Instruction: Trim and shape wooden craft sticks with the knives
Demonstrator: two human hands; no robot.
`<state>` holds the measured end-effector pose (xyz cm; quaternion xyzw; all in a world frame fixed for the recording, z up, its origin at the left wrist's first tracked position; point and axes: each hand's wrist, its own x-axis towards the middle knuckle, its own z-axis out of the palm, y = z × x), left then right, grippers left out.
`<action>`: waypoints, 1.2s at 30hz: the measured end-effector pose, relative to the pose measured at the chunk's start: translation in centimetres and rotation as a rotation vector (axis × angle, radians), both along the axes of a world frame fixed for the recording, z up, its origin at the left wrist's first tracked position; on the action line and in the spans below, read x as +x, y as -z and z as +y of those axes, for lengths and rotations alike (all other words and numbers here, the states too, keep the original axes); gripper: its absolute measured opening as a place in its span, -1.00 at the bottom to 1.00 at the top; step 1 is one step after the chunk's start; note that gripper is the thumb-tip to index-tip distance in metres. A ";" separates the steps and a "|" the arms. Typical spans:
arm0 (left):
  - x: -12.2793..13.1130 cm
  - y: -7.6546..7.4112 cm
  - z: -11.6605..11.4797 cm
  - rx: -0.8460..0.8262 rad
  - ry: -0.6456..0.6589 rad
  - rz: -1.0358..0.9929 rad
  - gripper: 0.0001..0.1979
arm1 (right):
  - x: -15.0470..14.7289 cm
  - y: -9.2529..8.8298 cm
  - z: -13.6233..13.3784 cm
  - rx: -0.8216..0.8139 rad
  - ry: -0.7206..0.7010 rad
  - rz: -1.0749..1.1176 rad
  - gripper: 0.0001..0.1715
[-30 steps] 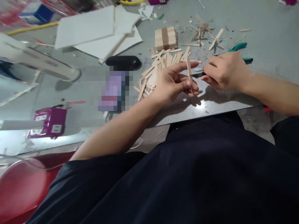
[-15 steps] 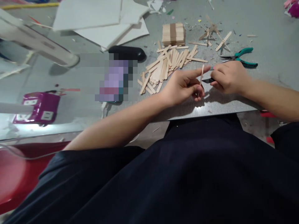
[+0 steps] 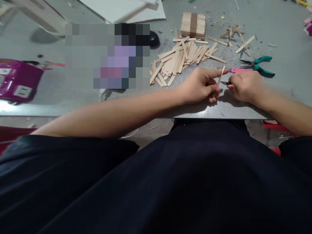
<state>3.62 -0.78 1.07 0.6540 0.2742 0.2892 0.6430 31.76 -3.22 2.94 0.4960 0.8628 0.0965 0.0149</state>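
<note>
Left hand (image 3: pixel 200 87) pinching stick (image 3: pixel 221 75), right hand (image 3: pixel 246 86) holding blade (image 3: pixel 224 83)

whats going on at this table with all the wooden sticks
A person sits at a grey table, working with bare hands. The left hand pinches a thin pale wooden craft stick nearly upright by the table's near edge. The right hand holds a small dark blade up to it. Behind them lie a loose pile of wooden sticks and a banded stack of sticks, with green-handled pliers to the right.

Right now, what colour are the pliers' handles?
The pliers handles are teal green; head view shows them best.
</note>
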 end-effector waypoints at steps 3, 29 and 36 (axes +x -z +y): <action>0.1 0.0 0.1 -0.015 -0.037 0.014 -0.20 | 0.3 0.1 0.0 -0.013 -0.020 0.067 -0.21; 0.0 0.5 -0.2 0.124 -0.113 -0.186 -0.56 | -3.0 -5.8 -3.5 -0.589 0.042 0.860 -0.68; -0.2 -0.3 -0.8 0.086 -0.127 -0.120 -0.58 | -3.1 -5.3 -3.6 -0.678 0.080 0.925 -0.71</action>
